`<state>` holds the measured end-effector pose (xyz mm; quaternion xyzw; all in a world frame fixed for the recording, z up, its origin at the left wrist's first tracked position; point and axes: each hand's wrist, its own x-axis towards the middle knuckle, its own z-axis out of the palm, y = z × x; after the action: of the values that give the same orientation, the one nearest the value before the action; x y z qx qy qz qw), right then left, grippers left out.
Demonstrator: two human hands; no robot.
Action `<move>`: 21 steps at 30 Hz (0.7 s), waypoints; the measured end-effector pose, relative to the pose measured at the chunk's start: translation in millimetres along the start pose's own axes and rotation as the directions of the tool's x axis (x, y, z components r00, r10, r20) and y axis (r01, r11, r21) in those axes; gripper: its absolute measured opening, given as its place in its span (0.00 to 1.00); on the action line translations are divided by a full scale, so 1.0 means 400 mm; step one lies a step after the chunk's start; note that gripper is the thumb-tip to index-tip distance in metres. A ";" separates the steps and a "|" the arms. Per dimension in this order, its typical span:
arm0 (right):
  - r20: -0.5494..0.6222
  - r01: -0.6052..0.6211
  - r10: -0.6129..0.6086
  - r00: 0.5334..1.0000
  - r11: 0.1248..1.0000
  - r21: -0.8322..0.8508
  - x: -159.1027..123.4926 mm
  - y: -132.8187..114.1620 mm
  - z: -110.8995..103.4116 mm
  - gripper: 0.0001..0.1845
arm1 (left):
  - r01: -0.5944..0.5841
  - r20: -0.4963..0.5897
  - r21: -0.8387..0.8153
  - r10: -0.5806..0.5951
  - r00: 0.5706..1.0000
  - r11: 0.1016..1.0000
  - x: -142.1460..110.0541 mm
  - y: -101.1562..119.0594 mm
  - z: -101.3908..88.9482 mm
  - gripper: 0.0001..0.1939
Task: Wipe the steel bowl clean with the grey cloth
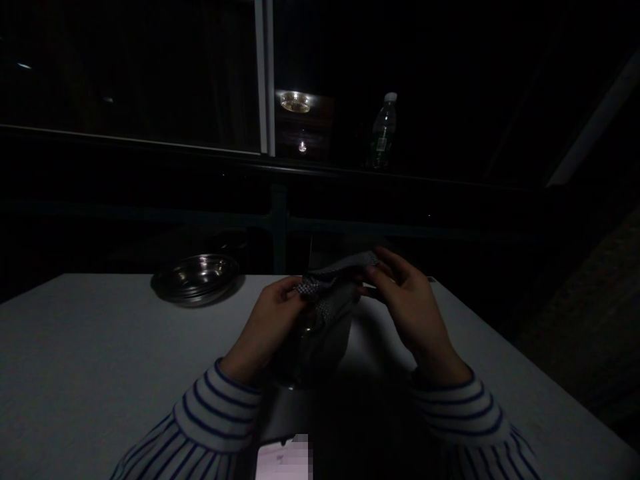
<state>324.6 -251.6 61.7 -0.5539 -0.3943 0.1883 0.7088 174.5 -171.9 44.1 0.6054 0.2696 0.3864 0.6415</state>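
A dark grey cloth (333,327) with a black-and-white checked part hangs between my hands above the white table. My left hand (267,323) pinches the cloth's left end between thumb and fingers. At the upper right, my right hand (413,300) grips its raised edge with bent fingers. Behind and below the cloth, close to my left hand, a dark shiny thing (293,385) shows a few glints; shadow and cloth hide its shape. Both my wrists are in blue-and-white striped sleeves.
Several nested shiny metal bowls (195,283) stand at the back left of the white table (100,360). A lit phone (280,461) lies at the near edge. Beyond the table, a clear plastic bottle (384,133) stands on the dark window ledge. The room is very dim.
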 end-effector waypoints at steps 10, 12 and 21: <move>0.126 0.248 -0.219 0.967 0.728 -0.638 -0.015 0.014 -0.003 0.27 | -0.007 -0.123 0.033 0.011 0.992 0.999 0.006 -0.004 -0.003 0.11; 0.135 0.267 -0.246 0.960 0.654 -0.708 -0.020 0.011 -0.003 0.26 | -0.001 -0.133 0.026 0.004 0.991 1.000 0.006 -0.003 -0.003 0.10; 0.310 0.484 -0.393 0.866 0.498 -0.720 -0.048 0.006 0.016 0.13 | 0.029 -0.206 0.025 -0.023 0.978 0.999 0.015 -0.009 -0.011 0.15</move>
<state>308.0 -260.3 53.2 -0.6747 -0.5998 -0.1583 0.3999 174.9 -164.5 40.9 0.5675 0.3476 0.4348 0.6067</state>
